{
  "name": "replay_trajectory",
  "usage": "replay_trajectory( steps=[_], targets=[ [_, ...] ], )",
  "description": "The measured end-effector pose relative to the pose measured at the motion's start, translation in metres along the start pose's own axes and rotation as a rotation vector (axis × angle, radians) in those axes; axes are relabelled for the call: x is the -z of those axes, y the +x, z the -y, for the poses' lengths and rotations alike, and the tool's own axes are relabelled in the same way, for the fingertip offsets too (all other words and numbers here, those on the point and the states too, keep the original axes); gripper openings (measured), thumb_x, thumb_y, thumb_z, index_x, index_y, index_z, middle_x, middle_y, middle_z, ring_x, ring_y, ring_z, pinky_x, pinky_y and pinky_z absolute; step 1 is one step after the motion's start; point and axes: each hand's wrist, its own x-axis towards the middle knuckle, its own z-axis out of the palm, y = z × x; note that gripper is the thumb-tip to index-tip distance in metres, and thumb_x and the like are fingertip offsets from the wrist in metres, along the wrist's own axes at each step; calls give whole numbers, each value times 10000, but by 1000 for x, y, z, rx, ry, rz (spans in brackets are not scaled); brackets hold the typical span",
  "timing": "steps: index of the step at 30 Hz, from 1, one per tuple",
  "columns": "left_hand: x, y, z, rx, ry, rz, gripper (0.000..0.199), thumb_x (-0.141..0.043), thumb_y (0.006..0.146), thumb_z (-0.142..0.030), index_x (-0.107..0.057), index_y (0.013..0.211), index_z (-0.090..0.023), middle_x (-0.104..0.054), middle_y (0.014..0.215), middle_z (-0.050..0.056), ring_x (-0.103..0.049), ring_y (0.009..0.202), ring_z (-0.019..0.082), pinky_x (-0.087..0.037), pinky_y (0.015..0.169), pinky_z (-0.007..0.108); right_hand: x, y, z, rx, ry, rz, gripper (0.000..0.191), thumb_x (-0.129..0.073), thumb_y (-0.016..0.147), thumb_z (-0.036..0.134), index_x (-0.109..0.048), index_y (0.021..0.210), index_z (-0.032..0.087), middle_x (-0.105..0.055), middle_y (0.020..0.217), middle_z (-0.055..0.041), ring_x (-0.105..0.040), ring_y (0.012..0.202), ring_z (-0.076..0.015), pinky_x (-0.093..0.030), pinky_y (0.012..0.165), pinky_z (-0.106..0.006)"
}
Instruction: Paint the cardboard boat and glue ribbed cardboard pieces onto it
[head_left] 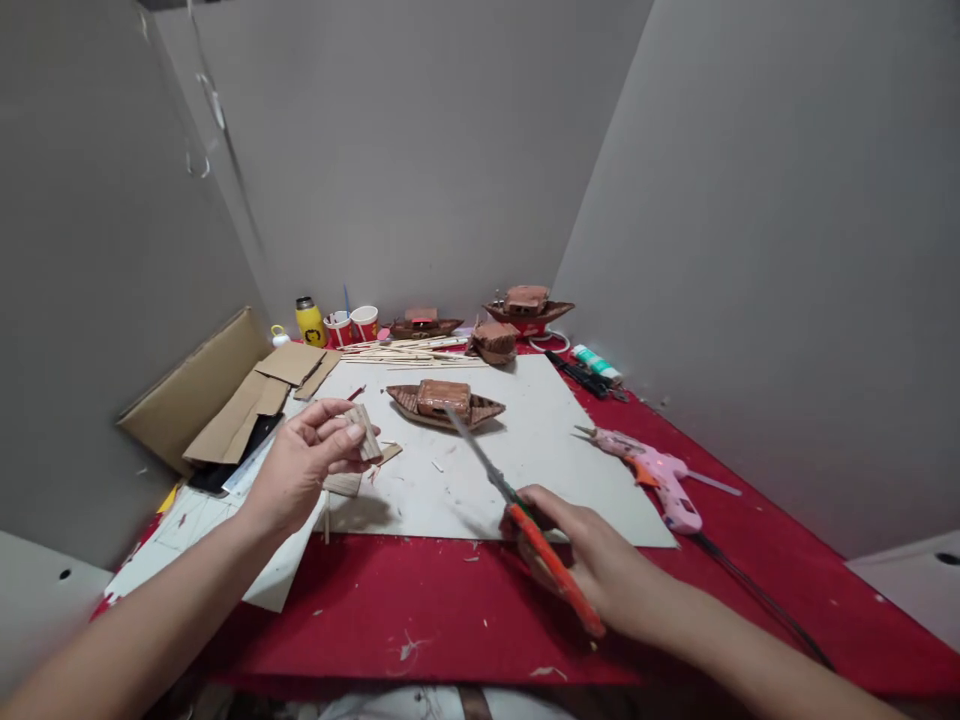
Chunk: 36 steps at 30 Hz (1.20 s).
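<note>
My left hand (311, 450) pinches a small, pale, ridged piece of wood (365, 432) between thumb and fingers, raised above the left part of the white board. In my right hand (570, 545) is a pair of scissors (551, 560) with red-orange handles, seen nearly edge-on. Its grey blades point up and away, with the tip overlapping the view of a brown model boat (442, 398). That boat has a curved cabin roof and rests on the white board (525, 400). Beneath my left hand lies another pale wooden piece (343, 484).
A pink glue gun (660, 475) with its cord lies at right on the red cloth (420, 610). Cardboard pieces (232, 410) stand at left. Behind are thin wooden sticks (409, 352), paper cups (365, 322), a yellow bottle (309, 322) and another model boat (527, 305).
</note>
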Motion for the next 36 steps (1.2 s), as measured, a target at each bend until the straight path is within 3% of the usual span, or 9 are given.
replay_trajectory(
  steps=[3, 9, 15, 21, 27, 36],
  targets=[
    [-10, 5, -1, -10, -19, 13, 327, -839, 659, -258, -615, 877, -163, -722, 780, 19, -671, 701, 129, -556, 632, 224, 1, 11, 12, 11, 254, -5, 78, -521, 848, 247, -472, 894, 208, -604, 766, -1, -519, 635, -134, -425, 596, -254],
    [-22, 19, -10, 31, -82, 94, 253, -833, 656, -253, -640, 787, -156, -669, 766, 2, -625, 672, 112, -545, 603, 220, 3, 38, 18, -135, 318, 41, 213, -600, 737, 187, -392, 760, 224, -334, 624, 89, -326, 572, -93, -304, 523, -208],
    [-23, 36, -1, 56, -123, 128, 231, -810, 684, -250, -621, 782, -161, -632, 751, -2, -604, 675, 111, -545, 614, 232, 4, 47, 11, -10, 339, 92, 167, -559, 796, 307, -420, 812, 215, -408, 682, 53, -331, 605, -117, -353, 547, -225],
    [-26, 48, 17, 105, -161, 153, 232, -808, 684, -243, -617, 787, -160, -595, 736, -18, -566, 648, 92, -562, 627, 245, -5, 45, 2, -11, 218, 126, 175, -596, 792, 322, -457, 798, 215, -509, 682, 32, -406, 601, -125, -381, 537, -215],
    [-26, 52, 29, 170, -193, 173, 245, -809, 681, -252, -614, 800, -165, -563, 644, -37, -543, 584, 86, -573, 606, 250, -16, 39, -15, -24, 201, 128, 189, -605, 788, 332, -456, 801, 217, -469, 660, 46, -364, 574, -115, -361, 537, -219],
    [-30, 48, 31, 199, -207, 122, 244, -811, 673, -240, -608, 784, -164, -562, 626, -51, -555, 559, 75, -587, 601, 238, -17, 35, -10, -57, 275, 193, 274, -536, 826, 450, -391, 770, 224, -401, 638, 49, -322, 551, -111, -319, 508, -228]
  ],
)
